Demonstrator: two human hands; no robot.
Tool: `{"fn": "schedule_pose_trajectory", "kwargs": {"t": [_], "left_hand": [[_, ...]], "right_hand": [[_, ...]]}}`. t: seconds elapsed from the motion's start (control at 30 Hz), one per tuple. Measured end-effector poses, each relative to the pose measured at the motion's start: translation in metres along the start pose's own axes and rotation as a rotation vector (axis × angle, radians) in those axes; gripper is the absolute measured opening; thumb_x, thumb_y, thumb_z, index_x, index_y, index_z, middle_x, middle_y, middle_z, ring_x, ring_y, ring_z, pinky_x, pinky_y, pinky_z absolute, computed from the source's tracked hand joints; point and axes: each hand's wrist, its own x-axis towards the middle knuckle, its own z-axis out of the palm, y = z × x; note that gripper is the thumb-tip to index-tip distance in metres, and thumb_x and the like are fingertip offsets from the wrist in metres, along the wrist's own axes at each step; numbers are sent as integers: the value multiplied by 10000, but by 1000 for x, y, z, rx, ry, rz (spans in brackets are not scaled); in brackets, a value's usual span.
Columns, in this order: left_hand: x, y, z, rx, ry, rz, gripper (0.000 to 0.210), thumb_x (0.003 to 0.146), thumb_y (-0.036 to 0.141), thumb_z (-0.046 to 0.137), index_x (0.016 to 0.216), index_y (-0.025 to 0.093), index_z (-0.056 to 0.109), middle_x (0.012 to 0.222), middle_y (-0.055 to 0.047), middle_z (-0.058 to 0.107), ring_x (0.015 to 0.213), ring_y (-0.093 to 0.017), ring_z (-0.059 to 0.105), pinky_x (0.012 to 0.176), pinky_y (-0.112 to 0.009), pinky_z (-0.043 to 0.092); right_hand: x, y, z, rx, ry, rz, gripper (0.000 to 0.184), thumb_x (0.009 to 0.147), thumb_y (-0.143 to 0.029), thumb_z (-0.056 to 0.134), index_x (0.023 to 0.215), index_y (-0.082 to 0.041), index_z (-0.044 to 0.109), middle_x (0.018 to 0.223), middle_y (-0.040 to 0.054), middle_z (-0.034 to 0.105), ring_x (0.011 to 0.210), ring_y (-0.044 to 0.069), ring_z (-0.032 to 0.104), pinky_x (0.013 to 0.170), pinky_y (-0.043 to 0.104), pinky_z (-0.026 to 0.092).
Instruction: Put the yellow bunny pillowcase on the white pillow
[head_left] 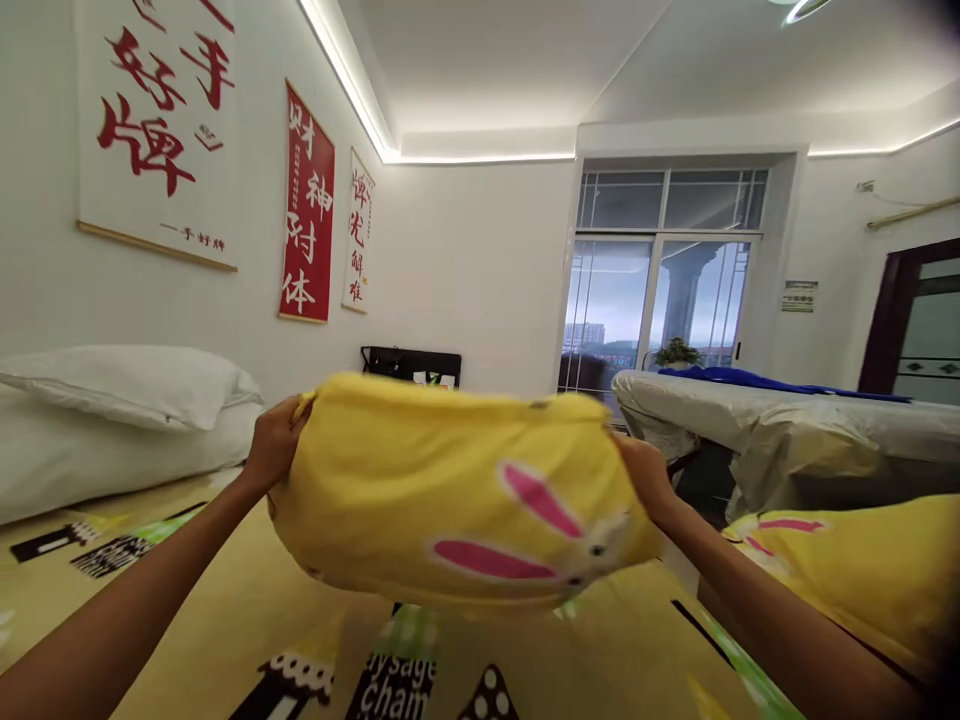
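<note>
A yellow pillow [390,490] with a printed white rabbit and pink ears hangs in the air in front of me, over the bed. My left hand [276,440] is closed on its upper left corner. At the upper right edge, my right hand [646,478] grips it too, with the fingertips partly hidden behind the cloth. The pillow sags a little between my hands and is slightly blurred. Beneath it lies a yellow patterned bed sheet [187,640] with dark house shapes and lettering.
White pillows [127,390] are stacked at the left by the wall. Another yellow rabbit-print pillow [877,570] lies at the right, near my forearm. Beyond it stands a raised surface draped in a white cover [720,405] with blue cloth [787,382] on top. A black rack [412,362] is at the back wall.
</note>
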Motion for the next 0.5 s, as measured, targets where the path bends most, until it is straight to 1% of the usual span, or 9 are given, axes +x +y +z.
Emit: {"fn": "schedule_pose_trajectory", "kwargs": {"t": [0.03, 0.07, 0.17, 0.23, 0.33, 0.37, 0.4, 0.43, 0.5], "left_hand": [[-6, -12, 2, 26, -41, -21, 425, 767, 522, 511, 537, 180, 406, 505, 28, 380, 526, -104, 341, 514, -250, 280], [-10, -22, 4, 42, -30, -48, 425, 749, 513, 530, 521, 179, 400, 482, 32, 360, 510, -101, 330, 502, -247, 270], [-10, -38, 3, 47, 128, -140, 455, 817, 563, 447, 576, 189, 353, 514, 46, 301, 508, -92, 292, 464, -227, 248], [-7, -43, 1, 54, 186, -136, 453, 865, 566, 372, 613, 193, 324, 558, 45, 301, 545, -93, 297, 475, -212, 258], [-5, -55, -3, 108, 48, -69, 448, 798, 510, 490, 549, 171, 336, 514, 44, 350, 548, -85, 318, 506, -204, 257], [-2, -58, -7, 136, 7, -58, 451, 755, 488, 536, 513, 163, 338, 480, 44, 345, 530, -80, 310, 501, -205, 241], [3, -59, -13, 163, 6, -61, 460, 728, 483, 554, 487, 160, 333, 454, 45, 323, 510, -74, 292, 488, -207, 220], [10, -57, -19, 183, 50, -76, 469, 721, 494, 549, 477, 160, 329, 447, 46, 294, 496, -69, 272, 475, -206, 201], [32, -44, -33, 168, 194, -90, 481, 743, 541, 507, 499, 162, 338, 488, 49, 268, 493, -57, 253, 456, -188, 185]], "right_hand": [[-5, -3, 7, 3, -64, -33, 406, 858, -471, 371, 786, -191, 657, 590, 92, 589, 529, 190, 487, 532, 293, 275], [-8, -5, 12, -6, -77, -36, 378, 847, -465, 397, 780, -199, 656, 590, 85, 593, 531, 187, 490, 534, 291, 273], [-10, -7, 20, -49, 75, 75, 468, 903, -455, 279, 876, -163, 645, 650, 120, 613, 579, 209, 514, 553, 300, 289], [-14, -8, 27, -73, 120, 106, 512, 922, -453, 219, 876, -155, 633, 625, 119, 598, 575, 210, 509, 549, 296, 291], [-23, -12, 35, -80, -36, -6, 386, 861, -468, 362, 798, -203, 637, 539, 54, 554, 512, 170, 469, 524, 267, 261], [-22, -12, 33, -83, -75, -37, 351, 833, -465, 402, 774, -210, 637, 528, 42, 542, 503, 160, 455, 524, 263, 250], [-17, -12, 27, -91, -78, -54, 346, 820, -464, 412, 752, -209, 634, 530, 42, 535, 502, 157, 443, 529, 266, 240], [-9, -11, 17, -106, -47, -62, 365, 825, -471, 397, 736, -203, 627, 540, 49, 529, 507, 157, 432, 536, 273, 231], [17, -7, -8, -130, 87, -59, 441, 865, -515, 331, 704, -199, 595, 546, 55, 497, 515, 159, 406, 551, 285, 232]]}}
